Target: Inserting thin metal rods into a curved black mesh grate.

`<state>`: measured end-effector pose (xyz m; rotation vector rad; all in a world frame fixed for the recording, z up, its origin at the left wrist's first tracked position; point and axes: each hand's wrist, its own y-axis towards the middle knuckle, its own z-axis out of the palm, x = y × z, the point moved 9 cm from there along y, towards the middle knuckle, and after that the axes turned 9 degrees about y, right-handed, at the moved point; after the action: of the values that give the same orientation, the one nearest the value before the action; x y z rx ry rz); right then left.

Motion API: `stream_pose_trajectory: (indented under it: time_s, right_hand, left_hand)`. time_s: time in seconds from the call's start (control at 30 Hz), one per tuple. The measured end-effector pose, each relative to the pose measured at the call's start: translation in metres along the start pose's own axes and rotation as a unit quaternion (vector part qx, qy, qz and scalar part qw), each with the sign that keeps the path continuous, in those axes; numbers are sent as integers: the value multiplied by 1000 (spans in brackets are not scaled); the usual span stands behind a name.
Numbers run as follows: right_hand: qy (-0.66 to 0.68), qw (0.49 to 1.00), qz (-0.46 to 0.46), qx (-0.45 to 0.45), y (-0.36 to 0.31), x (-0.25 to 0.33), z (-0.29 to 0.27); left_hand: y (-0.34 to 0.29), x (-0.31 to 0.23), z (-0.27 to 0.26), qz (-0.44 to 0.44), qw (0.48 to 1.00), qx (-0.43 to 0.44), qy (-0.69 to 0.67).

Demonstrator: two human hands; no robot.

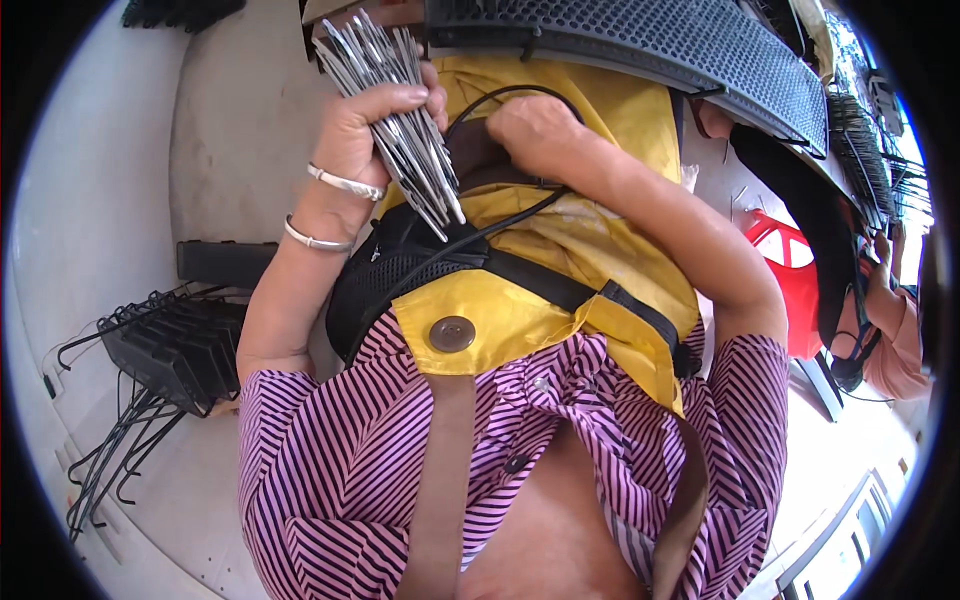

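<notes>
My left hand (365, 130) is wrapped round a thick bundle of thin silvery metal rods (405, 130). The rods stick out above and below my fist, tilted, with their lower ends toward my waist. To the right, my right hand (535, 130) is curled closed over the yellow apron (625, 120). Its fingertips are turned away, so whatever it may hold is hidden. A black cable (515, 210) loops around beside that hand and runs across the apron. Below the rods, a black mesh pouch (430, 265) sits at my waist.
Ahead stands a dark perforated metal panel (650, 40). Black racks with hooked rods (170, 350) are on the floor at left. A red plastic chair (795, 300) stands at right, close to another person's arm (895, 345). More dark wire pieces (860, 150) hang at far right.
</notes>
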<state>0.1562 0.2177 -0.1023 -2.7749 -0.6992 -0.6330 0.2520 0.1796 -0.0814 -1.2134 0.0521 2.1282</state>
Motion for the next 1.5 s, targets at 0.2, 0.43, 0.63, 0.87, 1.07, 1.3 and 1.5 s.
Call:
stream_pose_trajectory:
  time_s: [0.2, 0.43, 0.63, 0.87, 1.07, 1.3, 1.5]
  right_hand:
    - [2, 991, 100, 86, -14, -7, 3]
    - [169, 960, 198, 101, -22, -31, 5]
    - [319, 879, 324, 140, -30, -41, -15]
    - [225, 960, 159, 47, -18, -26, 0]
    - [339, 900, 240, 136, -28, -22, -4]
    - [290, 910, 278, 99, -22, -33, 5]
    - [521, 837, 165, -34, -41, -7, -46]
  left_hand:
    - [-6, 20, 6, -43, 999, -17, 11]
    - [0, 20, 10, -61, 998, 10, -7]
    - [0, 9, 6, -62, 998, 25, -5]
    - [2, 21, 9, -81, 996, 24, -2]
    - [1, 36, -11, -127, 992, -8, -2]
    - [8, 28, 3, -100, 992, 59, -52]
    - [6, 10, -2, -69, 995, 51, -52]
